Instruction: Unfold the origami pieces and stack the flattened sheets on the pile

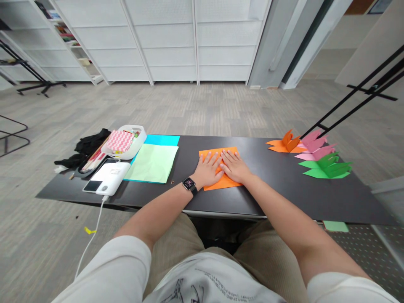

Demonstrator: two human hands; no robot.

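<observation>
An orange sheet of paper (225, 182) lies on the dark table in front of me, partly covered by both hands. My left hand (206, 169) rests flat on its left half with the fingers stretched out. On the upper right part of the sheet, my right hand (234, 167) also presses flat, fingers extended. The two hands nearly meet at the middle of the paper. Whether the sheet is folded beneath my palms I cannot tell. A watch (189, 184) is on my left wrist.
Light green paper (153, 164) over blue paper (162, 139) lies left, beside a white power bank (113, 179) with a cable and a white basket (139, 141). At the right stand folded paper figures: orange (285, 144), pink (315, 145) and green (328, 167). The black table (271, 193) has its near edge at my lap.
</observation>
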